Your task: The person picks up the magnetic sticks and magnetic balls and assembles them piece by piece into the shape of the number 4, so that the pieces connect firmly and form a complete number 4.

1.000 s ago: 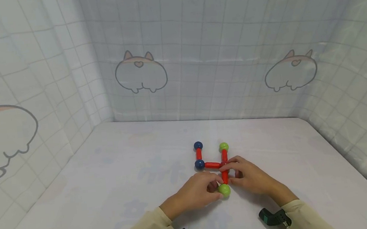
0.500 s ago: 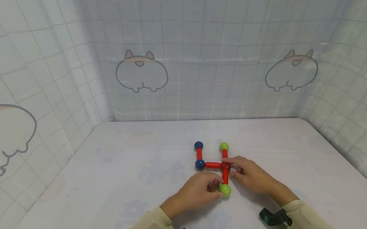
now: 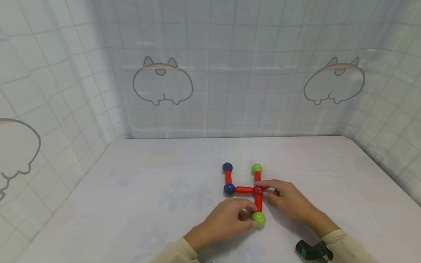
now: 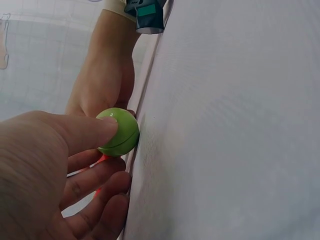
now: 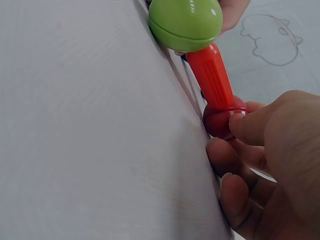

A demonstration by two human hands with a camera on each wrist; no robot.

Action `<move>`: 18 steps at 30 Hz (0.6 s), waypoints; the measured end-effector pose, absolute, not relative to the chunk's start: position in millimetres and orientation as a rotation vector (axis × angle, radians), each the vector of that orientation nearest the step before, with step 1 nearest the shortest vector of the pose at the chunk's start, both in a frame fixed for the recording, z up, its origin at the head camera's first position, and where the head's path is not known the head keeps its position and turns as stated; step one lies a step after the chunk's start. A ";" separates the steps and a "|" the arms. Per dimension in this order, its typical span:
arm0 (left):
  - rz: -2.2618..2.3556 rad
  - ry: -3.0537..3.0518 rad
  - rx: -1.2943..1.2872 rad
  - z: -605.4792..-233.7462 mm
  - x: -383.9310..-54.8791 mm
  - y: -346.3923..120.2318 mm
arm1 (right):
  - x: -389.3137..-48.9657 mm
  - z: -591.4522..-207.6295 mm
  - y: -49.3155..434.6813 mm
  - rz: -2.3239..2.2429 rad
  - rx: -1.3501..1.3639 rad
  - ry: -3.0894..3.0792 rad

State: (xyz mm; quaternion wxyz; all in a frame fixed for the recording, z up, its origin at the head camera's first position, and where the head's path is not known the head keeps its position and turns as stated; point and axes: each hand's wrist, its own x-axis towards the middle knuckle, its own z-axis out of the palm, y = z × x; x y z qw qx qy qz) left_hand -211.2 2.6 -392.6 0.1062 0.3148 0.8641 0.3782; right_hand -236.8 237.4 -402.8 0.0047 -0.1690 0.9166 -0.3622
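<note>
A stick-and-ball figure of magnetic-looking pieces lies flat on the table. My left hand (image 3: 227, 218) pinches the near green ball (image 3: 259, 219); in the left wrist view the thumb presses on that ball (image 4: 119, 132). A red rod (image 3: 259, 203) runs from it to a red ball (image 3: 258, 190). Thumb and index finger of my right hand (image 3: 288, 201) pinch this red ball (image 5: 223, 120) from the right. Another rod (image 3: 257, 178) leads to the far green ball (image 3: 257, 168). Leftward, a rod (image 3: 244, 190) joins a dark blue ball (image 3: 229, 188), linked to a second blue ball (image 3: 227, 167).
A white cloth with faint prints covers the table (image 3: 127, 205). Grid-patterned curtains with cartoon animals (image 3: 163, 83) close in the back and both sides. Dark wrist devices (image 3: 314, 250) sit on both forearms.
My right index finger has drawn back rightward from across the red ball, and the thumb has moved up from beside the near rod to that ball. My left hand stays almost still.
</note>
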 end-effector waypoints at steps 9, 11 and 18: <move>1.117 2.544 0.935 -394.5 -210.2 2.3 | -235.7 -400.4 232.3 -1.159 -0.449 2.870; 1.114 2.546 0.939 -394.6 -210.0 2.4 | -235.4 -400.5 231.6 -1.155 -0.447 2.880; 1.066 2.575 0.989 -393.3 -209.4 3.1 | -234.9 -399.6 229.5 -1.120 -0.414 2.916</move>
